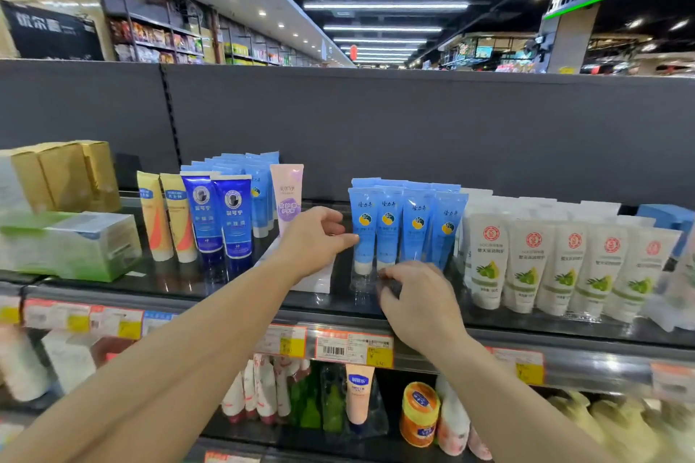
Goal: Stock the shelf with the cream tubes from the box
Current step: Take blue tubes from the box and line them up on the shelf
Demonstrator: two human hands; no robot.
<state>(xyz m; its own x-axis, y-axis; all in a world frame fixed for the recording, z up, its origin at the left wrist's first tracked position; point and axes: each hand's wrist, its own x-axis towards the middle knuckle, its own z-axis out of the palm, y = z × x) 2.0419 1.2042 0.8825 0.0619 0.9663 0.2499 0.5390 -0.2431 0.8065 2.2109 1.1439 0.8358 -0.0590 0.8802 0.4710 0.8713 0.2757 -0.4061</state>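
- Cream tubes [406, 227], light blue with white caps, stand cap-down in a tight block on the top shelf [233, 280]; the right hand [417, 297] is curled at the foot of the front row, fingertips down among the caps, though whether it pinches a cap or only nudges it I cannot tell.
- Left hand [314, 241] is half curled, its fingertips touching the side of the leftmost front tube as if to square the row; it closes round nothing.
- Judging by look, each tube is light, with a soft squeezable body and a stiff cap; the glossy skin is probably slippery.
- Best hold is likely low, at the cap or just above it, since squeezing the middle would dent it and a top-end grip may tip it.
- Standing on narrow caps, they should topple easily, and one could knock over its neighbours.
- White tubes [564, 263] stand just to the right, dark blue tubes [222, 218] to the left.
- No box is in view.
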